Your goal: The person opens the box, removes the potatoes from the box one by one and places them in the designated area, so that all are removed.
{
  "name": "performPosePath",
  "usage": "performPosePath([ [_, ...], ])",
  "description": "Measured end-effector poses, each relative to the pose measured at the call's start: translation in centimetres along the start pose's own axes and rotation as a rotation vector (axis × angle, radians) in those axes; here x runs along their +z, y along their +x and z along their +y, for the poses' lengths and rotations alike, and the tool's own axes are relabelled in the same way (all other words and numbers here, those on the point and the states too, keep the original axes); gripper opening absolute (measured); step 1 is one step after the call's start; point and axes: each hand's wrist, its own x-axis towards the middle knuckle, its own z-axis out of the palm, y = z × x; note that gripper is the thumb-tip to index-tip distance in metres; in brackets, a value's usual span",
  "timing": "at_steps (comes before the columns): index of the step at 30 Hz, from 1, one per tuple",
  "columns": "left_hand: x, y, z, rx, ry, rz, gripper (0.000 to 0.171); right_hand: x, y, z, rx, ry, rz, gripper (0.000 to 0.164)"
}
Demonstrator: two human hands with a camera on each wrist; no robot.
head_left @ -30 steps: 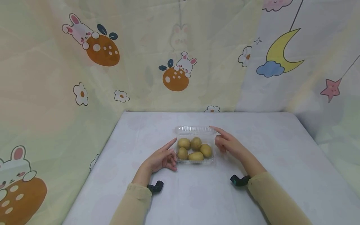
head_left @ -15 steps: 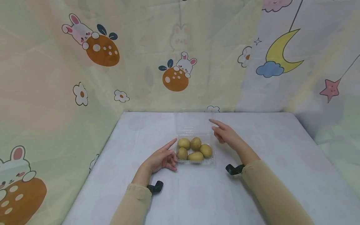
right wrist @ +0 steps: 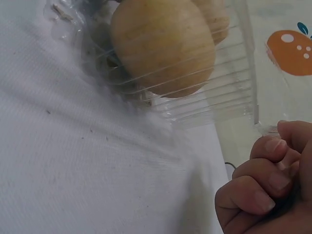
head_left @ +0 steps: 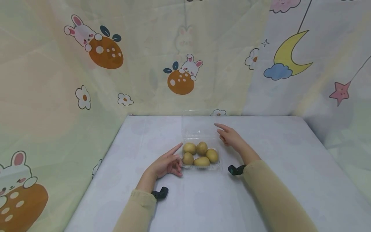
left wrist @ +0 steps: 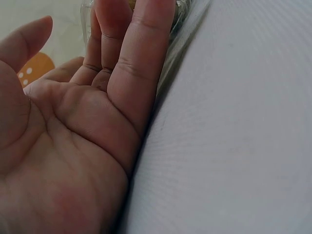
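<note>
A clear plastic clamshell box sits mid-table with several potatoes in its base. Its see-through lid stands raised at the back. My left hand rests on the table along the left side, index finger stretched to the back left corner and the other fingers loosely bent by the wall. At the right, my right hand points its index finger to the lid's right edge, its other fingers bent. The right wrist view shows a potato through the ribbed wall, with fingers beside the box corner.
A white cloth covers the table. Behind it hangs a curtain printed with rabbits, flowers and a moon. Black wrist cameras sit on the left wrist and right wrist.
The lid has swung up and back from a lower tilt over the box. My right hand has moved slightly up and to the left with it. The left hand and potatoes have stayed put.
</note>
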Motion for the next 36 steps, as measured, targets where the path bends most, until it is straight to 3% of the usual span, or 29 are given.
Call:
performPosePath([
  [7, 0.4, -0.1, 0.2, 0.004, -0.007, 0.011, 0.06, 0.3, 0.4, 0.3, 0.015, -0.03, 0.016, 0.049],
  [21, 0.3, -0.2, 0.4, 0.008, -0.007, -0.013, 0.061, 0.7, 1.2, 1.1, 0.166, 0.016, -0.019, 0.045],
  [36, 0.3, -0.2, 0.3, -0.007, -0.011, 0.005, 0.064, 0.9, 0.9, 0.9, 0.187, 0.032, -0.03, 0.043],
])
